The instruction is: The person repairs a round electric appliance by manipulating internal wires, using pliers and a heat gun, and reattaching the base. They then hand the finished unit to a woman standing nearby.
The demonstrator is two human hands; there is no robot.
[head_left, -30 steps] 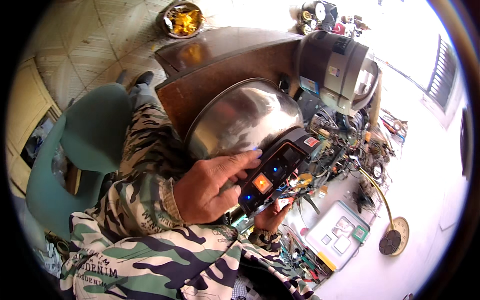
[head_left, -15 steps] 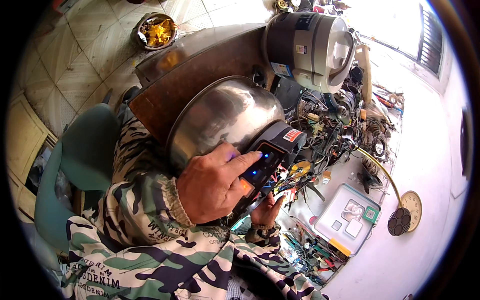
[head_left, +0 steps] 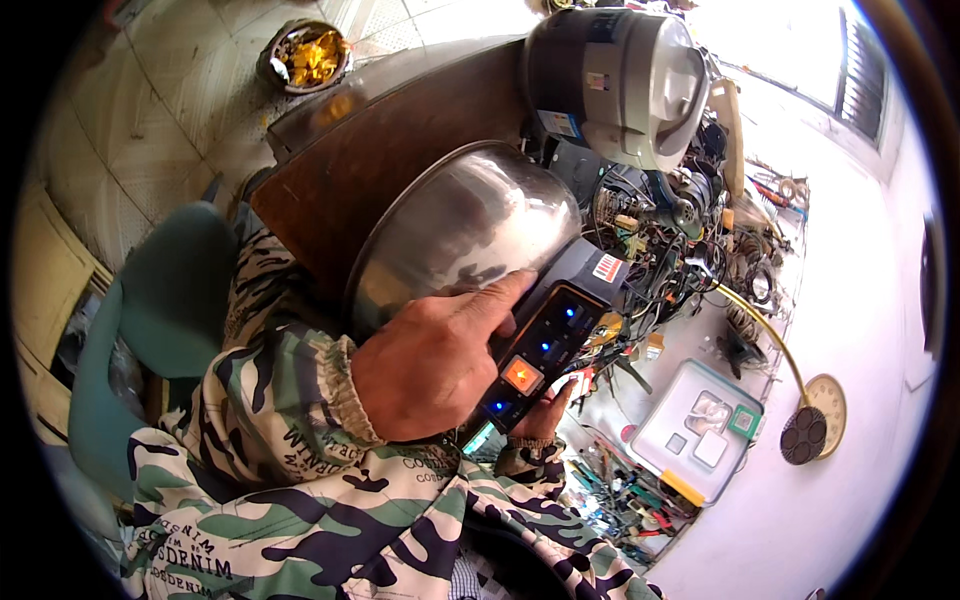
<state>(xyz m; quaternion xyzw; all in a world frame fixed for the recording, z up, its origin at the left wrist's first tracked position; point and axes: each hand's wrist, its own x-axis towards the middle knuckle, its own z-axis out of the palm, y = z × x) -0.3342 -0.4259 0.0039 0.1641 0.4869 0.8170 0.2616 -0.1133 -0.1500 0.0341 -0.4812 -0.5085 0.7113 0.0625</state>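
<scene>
A rounded steel appliance (head_left: 455,235) leans in front of me, with a dark control panel (head_left: 548,345) along its near right side. Several blue lights and an orange-lit square button (head_left: 522,375) glow on the panel. My left hand (head_left: 430,360) holds nothing; its index finger is stretched out over the steel beside the panel's edge, and the other fingers are curled. Beyond the panel's lower end is my right hand (head_left: 543,415), partly hidden. Its fingers are bent beside a small red-and-white thing (head_left: 577,383); what they grip is unclear.
A rice cooker (head_left: 610,90) lies on its side at the far end of the brown tabletop (head_left: 400,150). Cables and parts (head_left: 650,240) crowd the bench, with a clear lidded box (head_left: 690,430) and hand tools (head_left: 620,500). A chair (head_left: 180,290) stands left; a waste bin (head_left: 305,60) is on the floor.
The panel has shifted right, and more of its face shows, including another blue light. My left fingertip has come off the panel onto the steel beside it.
</scene>
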